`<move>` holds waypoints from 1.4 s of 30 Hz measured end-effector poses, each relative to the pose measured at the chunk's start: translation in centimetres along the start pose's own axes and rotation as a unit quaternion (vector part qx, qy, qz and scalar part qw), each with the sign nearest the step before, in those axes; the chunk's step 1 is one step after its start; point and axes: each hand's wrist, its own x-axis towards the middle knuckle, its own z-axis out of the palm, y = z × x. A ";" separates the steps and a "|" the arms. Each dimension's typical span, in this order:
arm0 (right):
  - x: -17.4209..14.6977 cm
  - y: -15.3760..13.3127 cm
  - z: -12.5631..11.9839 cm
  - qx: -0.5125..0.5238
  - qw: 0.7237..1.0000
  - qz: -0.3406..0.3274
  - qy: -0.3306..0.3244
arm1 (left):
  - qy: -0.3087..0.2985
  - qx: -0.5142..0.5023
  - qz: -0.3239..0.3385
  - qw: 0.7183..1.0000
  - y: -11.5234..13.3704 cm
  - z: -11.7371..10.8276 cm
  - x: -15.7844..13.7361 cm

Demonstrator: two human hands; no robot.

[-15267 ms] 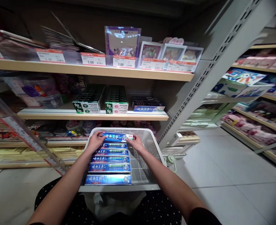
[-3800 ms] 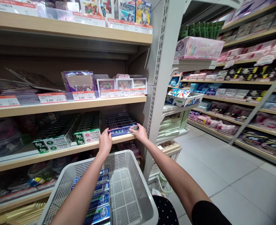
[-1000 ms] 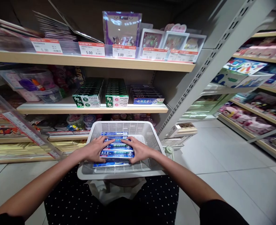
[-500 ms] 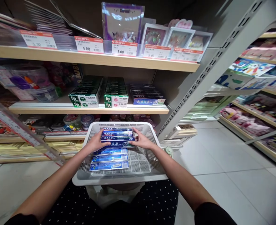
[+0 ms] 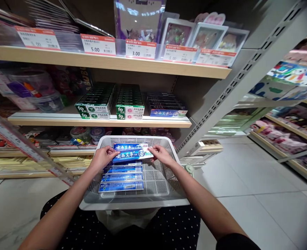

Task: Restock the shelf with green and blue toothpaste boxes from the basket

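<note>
My left hand (image 5: 103, 158) and my right hand (image 5: 161, 153) pinch the two ends of a blue toothpaste box (image 5: 128, 156), its broad printed face tilted up toward me. Just behind it, another blue toothpaste box (image 5: 126, 146) partly shows; whether my fingers also grip that one is hard to see. Both are over a light grey plastic basket (image 5: 135, 205) resting at my lap. Nearer me in the basket lie several more blue boxes (image 5: 122, 177) in a row on its left side, narrow sides up.
On the middle shelf (image 5: 101, 122) stand green-and-white boxes (image 5: 129, 111) in stacked rows, with blue boxes (image 5: 167, 113) to their right. Price tags line the upper shelf (image 5: 106, 62). A slotted metal upright (image 5: 236, 80) rises at the right, beside tiled floor (image 5: 242, 173).
The front toothpaste box has been tipped so its broad face shows, where before both hands clasped several boxes by their ends. The view has shifted slightly.
</note>
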 end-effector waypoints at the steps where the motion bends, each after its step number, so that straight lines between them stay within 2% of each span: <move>1: 0.0 0.0 0.0 0.009 1.000 0.002 -0.004 | 0.001 -0.021 -0.005 1.000 -0.1 0.0 0.1; 4: 0.3 0.2 -0.1 0.025 1.000 0.005 0.008 | -0.004 -0.137 -0.032 0.990 -0.6 0.3 0.5; 7: 0.5 0.3 -0.3 0.024 0.999 -0.014 0.030 | -0.017 -0.254 -0.054 0.965 -1.2 0.8 1.1; 12: 1.0 0.4 -0.5 -0.009 0.995 -0.069 0.065 | -0.022 -0.348 -0.099 0.932 -1.6 1.0 1.8; 18: 1.3 0.1 -0.4 0.073 0.997 -0.010 0.027 | -0.034 -0.391 -0.160 0.906 -1.2 0.8 1.8; 27: 1.7 -0.3 -0.2 0.078 0.996 0.019 0.044 | -0.051 -0.428 -0.159 0.888 -1.0 0.7 1.7; 33: 1.2 -0.8 -0.1 0.089 0.996 0.020 -0.001 | -0.066 -0.420 -0.136 0.895 -0.8 0.4 1.3; 38: 0.5 -1.3 -0.7 0.087 0.996 0.006 0.010 | -0.068 -0.378 -0.126 0.915 0.7 -0.6 1.1; 40: 0.0 -2.4 -1.5 0.065 0.997 -0.031 0.030 | -0.042 -0.346 -0.091 0.933 2.1 -1.0 1.5; 42: -0.5 -4.0 -3.0 0.052 0.994 -0.068 0.066 | -0.012 -0.311 -0.023 0.950 4.3 -1.0 2.1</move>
